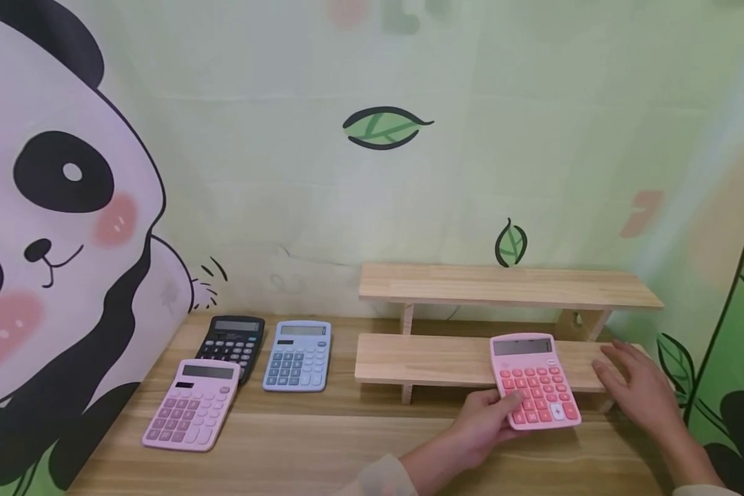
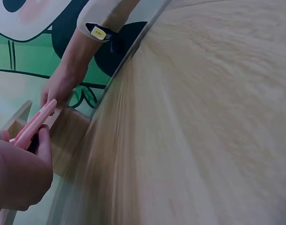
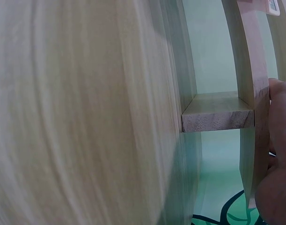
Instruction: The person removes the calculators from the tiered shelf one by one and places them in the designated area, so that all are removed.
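Note:
A pink calculator (image 1: 533,382) with coral keys and one white plus key is tilted up in front of the lower shelf board (image 1: 421,358). My left hand (image 1: 480,424) grips it by its lower left corner, thumb on the front and fingers behind. In the left wrist view the same calculator (image 2: 35,126) appears edge-on in that hand (image 2: 25,173). My right hand (image 1: 641,386) lies at the right end of the lower board with fingers loosely bent and nothing held. The right wrist view shows this hand (image 3: 281,140) against the board's face (image 3: 260,93), partly cut off.
Left on the wooden table (image 1: 297,448) lie a light purple calculator (image 1: 192,406), a black calculator (image 1: 242,337) partly beneath it, and a blue calculator (image 1: 297,355). The upper shelf board (image 1: 502,286) stands behind the lower one. A panda-printed cloth (image 1: 273,172) hangs behind.

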`<state>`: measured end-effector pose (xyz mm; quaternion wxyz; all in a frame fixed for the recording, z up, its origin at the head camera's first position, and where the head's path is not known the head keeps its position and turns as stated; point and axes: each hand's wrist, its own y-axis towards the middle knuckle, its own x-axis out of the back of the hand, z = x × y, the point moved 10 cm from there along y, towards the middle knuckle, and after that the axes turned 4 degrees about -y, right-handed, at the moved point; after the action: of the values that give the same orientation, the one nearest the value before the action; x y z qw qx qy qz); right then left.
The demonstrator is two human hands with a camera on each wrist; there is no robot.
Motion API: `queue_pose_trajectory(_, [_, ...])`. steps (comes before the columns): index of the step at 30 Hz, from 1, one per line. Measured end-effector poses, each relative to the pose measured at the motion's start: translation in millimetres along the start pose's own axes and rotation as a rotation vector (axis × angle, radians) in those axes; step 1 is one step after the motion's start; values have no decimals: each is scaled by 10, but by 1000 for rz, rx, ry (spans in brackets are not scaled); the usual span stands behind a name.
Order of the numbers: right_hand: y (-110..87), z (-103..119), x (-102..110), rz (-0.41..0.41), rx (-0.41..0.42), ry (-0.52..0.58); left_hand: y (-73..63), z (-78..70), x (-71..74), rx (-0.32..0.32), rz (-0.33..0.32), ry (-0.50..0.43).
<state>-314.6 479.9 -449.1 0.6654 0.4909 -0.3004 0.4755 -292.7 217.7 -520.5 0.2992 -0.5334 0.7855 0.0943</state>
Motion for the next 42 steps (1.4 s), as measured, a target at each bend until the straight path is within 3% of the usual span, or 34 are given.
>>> queue_pose_trajectory(7, [-1,-2,10,2,0,-3,21,-73,-9,-52,-88,14])
queue_pose_trajectory(11, [-3,4,21,-7,9,-7,4,-91,-24,-54,-104,2])
queue_pose_trajectory(17, [1,1,12,-13,16,-5,-28,-96,-44,-5,-6,-39])
queue_pose_trajectory(22, [6,-11,-4,-9,14,1,-138,-187,20,36,103,-7])
queue_pose_trajectory(31, [-6,27,35,-41,58,32,-291,-808,399,60,300,174])
queue_pose_trajectory(35, [-25,2,35,-36,56,35,-344,-1041,673,46,291,240])
queue_pose_trajectory(42, [-18,14,33,-54,77,35,-493,-1383,1161,34,221,353])
